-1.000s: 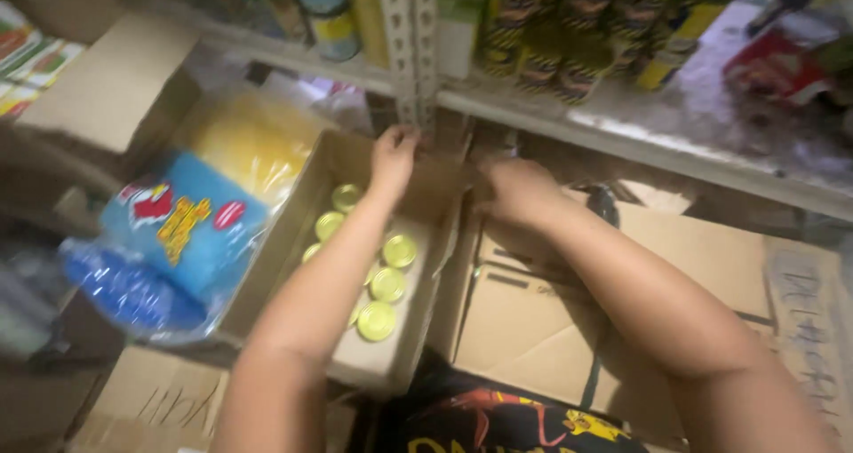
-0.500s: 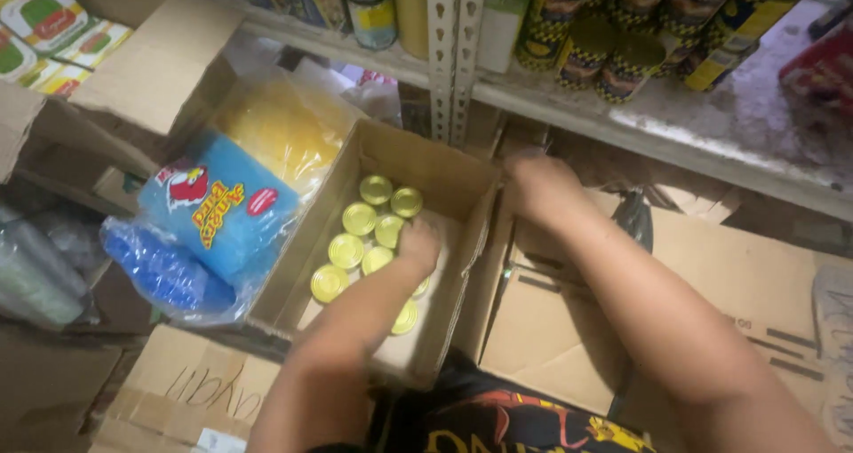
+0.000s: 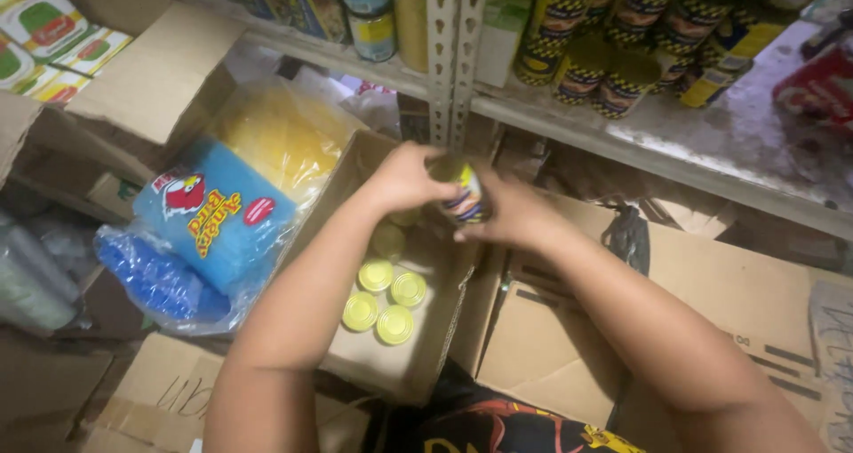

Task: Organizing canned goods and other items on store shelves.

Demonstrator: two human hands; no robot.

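Observation:
Both my hands hold one small can (image 3: 465,197) with a colourful label, lifted above an open cardboard box (image 3: 404,364). My left hand (image 3: 404,179) grips its top and left side. My right hand (image 3: 511,213) wraps its right side. Inside the box, under my left forearm, lie several yellow-lidded cans (image 3: 384,302), seen from above. Part of the box's inside is hidden by my arm.
A metal shelf (image 3: 657,142) runs above with rows of yellow-and-black cans (image 3: 595,53) and a grey upright post (image 3: 451,53). A clear bag of blue and yellow packets (image 3: 218,213) lies left of the box. More cardboard boxes (image 3: 577,346) surround it.
My left hand came up out of the box with a can, and my right hand moved in from the box's right edge to hold it too. The camera shifted closer.

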